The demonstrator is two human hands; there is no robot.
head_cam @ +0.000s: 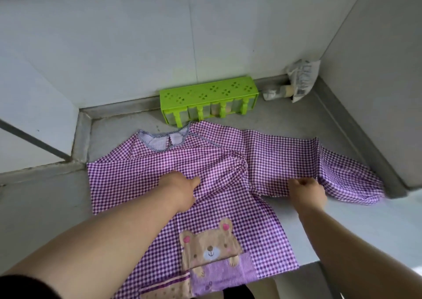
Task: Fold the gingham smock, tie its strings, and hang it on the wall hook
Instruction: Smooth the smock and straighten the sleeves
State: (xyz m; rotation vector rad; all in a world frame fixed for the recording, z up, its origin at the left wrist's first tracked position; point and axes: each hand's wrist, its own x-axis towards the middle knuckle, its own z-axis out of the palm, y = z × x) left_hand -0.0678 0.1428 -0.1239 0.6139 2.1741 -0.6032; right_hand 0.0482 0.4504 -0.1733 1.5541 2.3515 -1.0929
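the gingham smock (214, 175) lies front-up on the grey table (45, 198), hem hanging over the near edge. the left hand (180, 189) presses on the chest, fingers (194, 181) curled together — the right hand (307, 191) pinches the lower edge of the spread sleeve (296, 161), fingers closed on cloth. behind the collar stands a green rack (209, 93) of small clear drawers — their contents are too blurred to tell.
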